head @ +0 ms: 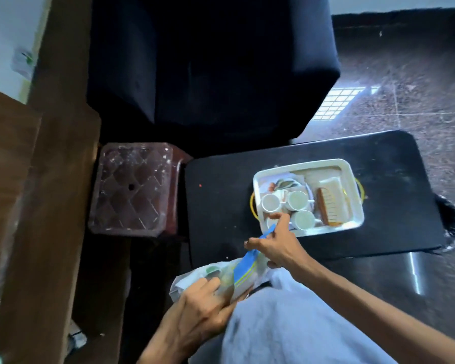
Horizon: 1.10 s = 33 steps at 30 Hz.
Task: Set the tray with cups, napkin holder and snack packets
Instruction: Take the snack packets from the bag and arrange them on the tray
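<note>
**Tray short of a packet**

The tray is set on a black table, its near left corner just under the right hand. A blue packet is pinched at its upper end by that hand. Its lower end is laid against a crinkled bag, which is gripped by the curled fingers of the left hand on the lap.

The step in hand is judged to be the placing of this packet. The bag is best held down while the packet is drawn clear. The packet should then be lifted over the cups, not dragged past them, since their handles stick out and could be caught. Little bare floor is left in the tray, so a flat lay along a rim is advised.

The tray is pale and smooth, rectangular with rounded corners, a raised rim and yellow loop handles at both ends. Three white, glazed, round cups are seen packed close together; a fourth may be hidden by the hand. The napkin holder beside them is ribbed and wood-coloured, with white napkins in it. The packet is thin and glossy, crossed by a yellow line.
</note>
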Each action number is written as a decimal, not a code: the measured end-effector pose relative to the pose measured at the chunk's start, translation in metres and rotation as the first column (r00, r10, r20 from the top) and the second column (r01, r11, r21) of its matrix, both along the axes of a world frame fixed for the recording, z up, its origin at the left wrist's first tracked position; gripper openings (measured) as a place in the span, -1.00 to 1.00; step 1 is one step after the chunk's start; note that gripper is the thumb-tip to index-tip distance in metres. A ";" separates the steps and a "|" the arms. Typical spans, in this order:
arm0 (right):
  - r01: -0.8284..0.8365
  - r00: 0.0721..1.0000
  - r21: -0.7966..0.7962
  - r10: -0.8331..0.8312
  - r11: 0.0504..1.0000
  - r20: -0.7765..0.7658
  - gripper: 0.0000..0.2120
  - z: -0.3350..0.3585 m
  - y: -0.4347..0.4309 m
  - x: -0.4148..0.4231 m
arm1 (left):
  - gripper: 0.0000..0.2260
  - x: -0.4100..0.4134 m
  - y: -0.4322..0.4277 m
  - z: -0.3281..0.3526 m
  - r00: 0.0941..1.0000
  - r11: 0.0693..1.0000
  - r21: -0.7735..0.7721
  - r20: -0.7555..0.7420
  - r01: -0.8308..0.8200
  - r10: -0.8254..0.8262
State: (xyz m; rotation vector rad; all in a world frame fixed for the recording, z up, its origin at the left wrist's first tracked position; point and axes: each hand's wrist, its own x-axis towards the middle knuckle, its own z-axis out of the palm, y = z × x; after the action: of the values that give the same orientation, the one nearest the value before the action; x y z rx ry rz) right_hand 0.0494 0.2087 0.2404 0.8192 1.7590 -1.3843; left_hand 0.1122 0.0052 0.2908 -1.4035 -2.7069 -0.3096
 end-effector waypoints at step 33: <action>0.130 0.667 0.038 -0.059 0.991 -0.743 -0.74 0.135 0.056 0.096 | -0.78 0.021 0.119 0.066 0.345 0.325 0.326 0.939 -0.888 0.003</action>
State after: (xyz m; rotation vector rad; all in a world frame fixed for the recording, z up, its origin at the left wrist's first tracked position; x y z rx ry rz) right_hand 0.1457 0.2647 0.3751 0.3874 2.4291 -1.8958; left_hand 0.1333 0.1246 0.3566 0.1846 -2.4492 -2.3645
